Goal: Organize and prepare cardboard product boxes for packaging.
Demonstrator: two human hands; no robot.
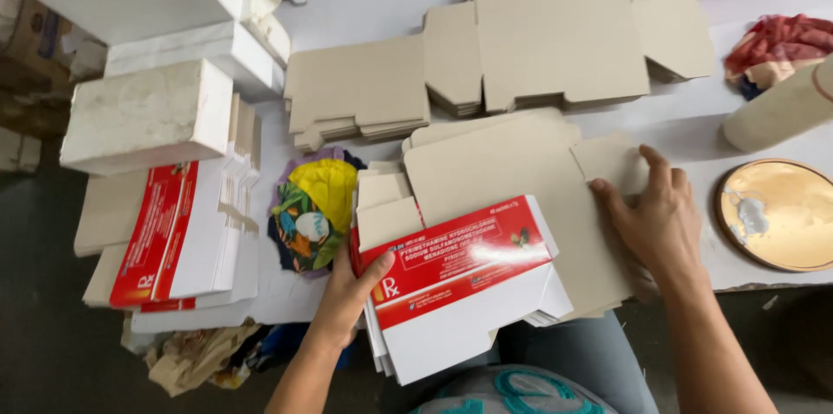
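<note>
I see the left hand [347, 288] pinching the red-and-white carton stack [460, 279]; right of that stack, the right hand [655, 219] lies spread flat on brown cardboard blanks [521, 171]

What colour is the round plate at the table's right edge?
The round plate looks golden-orange with a white smear, seen in the head view.
</note>
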